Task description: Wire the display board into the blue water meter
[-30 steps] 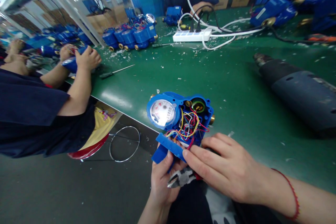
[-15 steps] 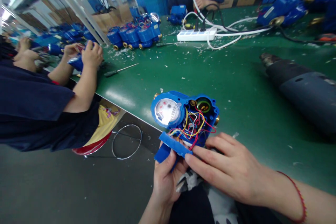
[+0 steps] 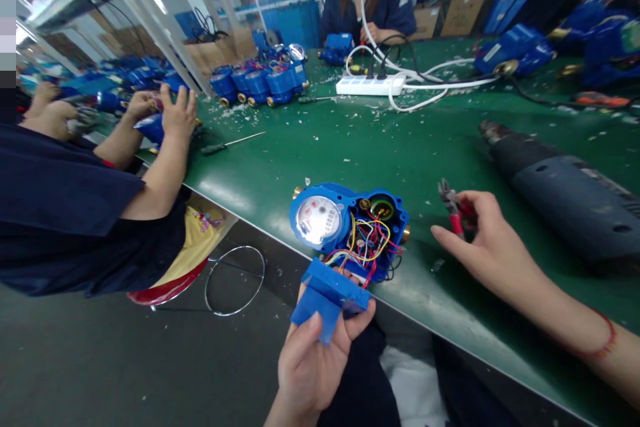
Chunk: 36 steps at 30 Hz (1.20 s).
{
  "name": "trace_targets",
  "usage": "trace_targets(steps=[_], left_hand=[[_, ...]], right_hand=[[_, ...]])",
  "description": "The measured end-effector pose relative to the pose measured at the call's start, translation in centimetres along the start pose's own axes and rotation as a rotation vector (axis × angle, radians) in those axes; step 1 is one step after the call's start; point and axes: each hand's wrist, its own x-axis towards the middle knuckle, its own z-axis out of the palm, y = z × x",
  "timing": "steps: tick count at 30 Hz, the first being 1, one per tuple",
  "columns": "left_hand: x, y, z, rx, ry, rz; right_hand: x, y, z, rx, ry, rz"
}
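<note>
My left hand grips a blue plastic cover at the table's front edge. Thin coloured wires run from this cover into the opened housing of a blue water meter. The meter lies on the green tabletop, its round dial facing up and brass ends showing at both sides. To the right, my right hand is closed round the red handles of diagonal cutters, whose metal jaws point away from me. Part of the handles is hidden by the fingers.
A heat gun lies at the right. A screwdriver is at the left, and a white power strip with cables stands behind. Several blue meters line the back. A co-worker's hands work at the left.
My right hand has left the blue cover, moved right and now has the diagonal cutters. My left hand still holds the cover, now tilted with its flat flap facing me.
</note>
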Motion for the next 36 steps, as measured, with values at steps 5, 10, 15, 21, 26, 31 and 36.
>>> trace_targets(steps=[5, 10, 15, 21, 26, 31, 36], left_hand=[[-1.6, 0.9, 0.2, -0.018, -0.138, -0.077], [-2.3, 1.0, 0.4, 0.047, -0.068, -0.050], [-2.0, 0.0, 1.3, 0.115, -0.023, 0.018], [-1.8, -0.5, 2.9, 0.223, 0.036, 0.043], [-1.7, -0.6, 3.4, 0.230, 0.053, 0.024], [-1.4, -0.9, 4.0, 0.316, 0.097, 0.056], [-1.1, -1.8, 5.6, 0.499, 0.168, 0.123]], right_hand=[[1.4, 2.7, 1.6, -0.316, -0.163, -0.053], [1.0, 0.0, -0.3, -0.137, 0.135, -0.314], [-1.5, -5.7, -3.0, 0.227, 0.139, -0.714], [-2.8, -8.7, -2.5, 0.267, 0.077, -0.818], [-3.0, -7.7, -2.7, 0.211, 0.050, -0.945], [-3.8, -6.3, -3.9, 0.173, -0.085, -0.897], [-4.3, -7.5, -5.6, 0.356, -0.102, -0.581]])
